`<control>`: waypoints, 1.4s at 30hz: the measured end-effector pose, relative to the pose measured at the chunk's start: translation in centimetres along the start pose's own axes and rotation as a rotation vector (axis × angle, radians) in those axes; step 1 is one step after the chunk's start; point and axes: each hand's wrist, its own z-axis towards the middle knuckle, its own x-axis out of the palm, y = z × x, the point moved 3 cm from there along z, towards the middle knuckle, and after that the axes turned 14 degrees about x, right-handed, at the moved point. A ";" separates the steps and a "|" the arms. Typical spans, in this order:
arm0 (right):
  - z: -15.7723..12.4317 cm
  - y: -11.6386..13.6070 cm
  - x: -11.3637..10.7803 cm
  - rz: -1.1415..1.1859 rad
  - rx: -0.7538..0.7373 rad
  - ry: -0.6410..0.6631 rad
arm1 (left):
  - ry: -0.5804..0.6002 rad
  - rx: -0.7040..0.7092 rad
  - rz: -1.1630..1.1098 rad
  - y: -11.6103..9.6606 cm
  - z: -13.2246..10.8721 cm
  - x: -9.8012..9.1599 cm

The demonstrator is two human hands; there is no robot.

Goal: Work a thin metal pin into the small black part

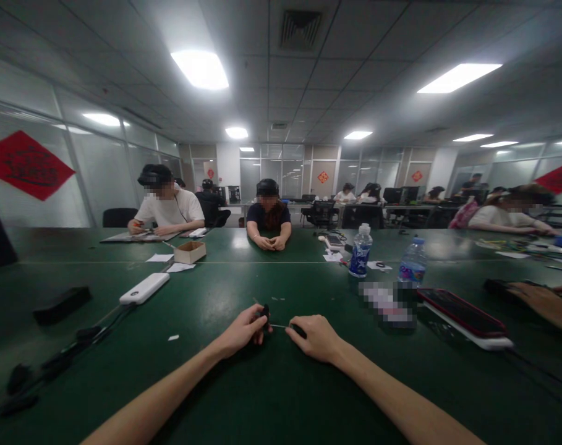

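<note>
Just above the middle of the green table [281, 383], my left hand [248, 327] is closed around a small black object [265, 311] that stands upright between thumb and fingers. Its kind is too small to make out. My right hand [318, 337] wraps the black handle [299, 331] of what looks like a screwdriver. From that handle a thin metal shaft [279, 326] runs left to the black object. Whether its tip touches the object or enters it, I cannot tell.
A white power bank [144, 288] and dark cables lie left. A cardboard box [190, 251] stands farther back. Right are two bottles [360, 253] and a red-edged phone [464, 311] on a white device. Across the table sits a person [268, 216]; another person's hand [543, 306] is far right.
</note>
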 end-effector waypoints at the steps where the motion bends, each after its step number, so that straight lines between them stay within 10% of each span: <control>1: 0.0 0.0 0.0 -0.005 0.007 -0.002 | -0.001 -0.006 0.001 0.0 0.0 0.0; 9: 0.2 0.4 0.6 -0.014 0.084 -0.035 | -0.071 0.016 -0.054 0.1 0.3 -0.2; 16: 2.0 -5.0 0.1 0.141 0.508 -0.162 | 0.172 -0.004 0.050 -0.7 -0.5 0.9; 26: 0.5 -0.7 0.6 0.108 -0.022 -0.004 | -0.063 -0.037 -0.109 -0.1 -0.1 0.2; 42: 0.3 -0.2 0.4 0.041 -0.028 0.000 | -0.063 -0.041 -0.128 0.0 -0.1 0.2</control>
